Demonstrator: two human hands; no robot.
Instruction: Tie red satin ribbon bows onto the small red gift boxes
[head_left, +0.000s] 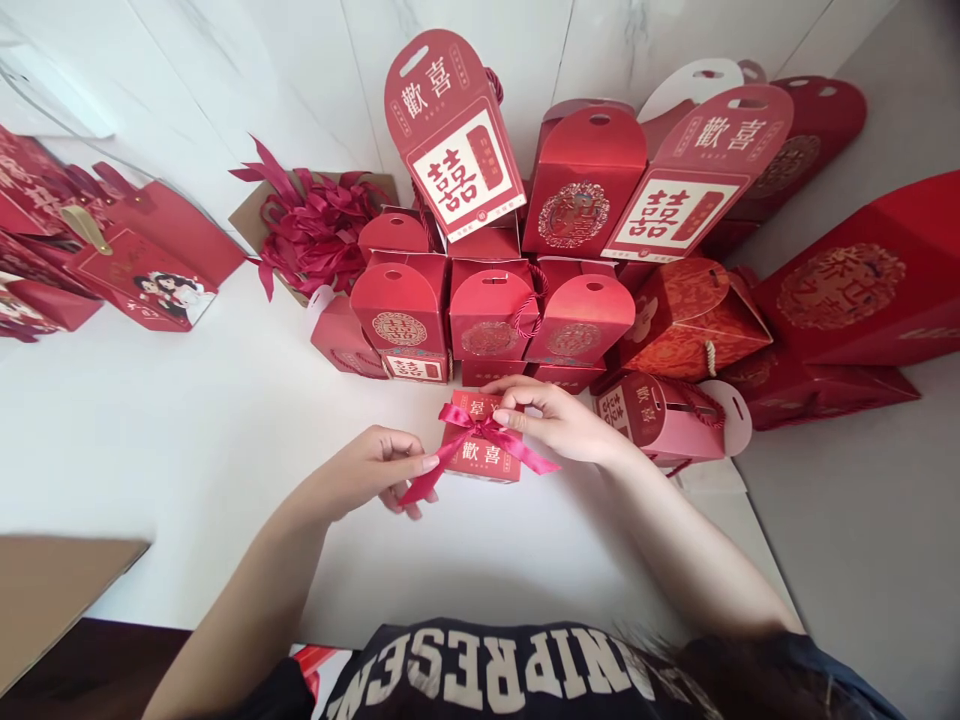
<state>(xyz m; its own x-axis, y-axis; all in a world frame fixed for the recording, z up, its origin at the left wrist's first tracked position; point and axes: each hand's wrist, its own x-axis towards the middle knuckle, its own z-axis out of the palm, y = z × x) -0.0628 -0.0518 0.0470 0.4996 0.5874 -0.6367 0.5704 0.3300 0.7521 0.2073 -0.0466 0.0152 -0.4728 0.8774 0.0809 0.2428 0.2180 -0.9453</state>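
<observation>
A small red gift box [491,472] with white Chinese characters lies on the white table in front of me. Round its middle runs a pink-red satin ribbon [480,428], tied in a bow on top with two loose tails. My left hand [379,468] pinches the left tail between thumb and fingers, just left of the box. At the far right corner, my right hand [551,415] has its thumb and index finger closed on the bow's right loop, the other fingers resting along the box's back edge. The right tail [534,455] hangs free over the box's right side.
Behind the box stand several stacked red gift boxes [491,315], some with rope handles. A cardboard box of ribbons [322,225] sits at their left. Red gift bags [154,265] stand at far left, larger red boxes [862,280] at right. Brown cardboard [60,590] lies near left.
</observation>
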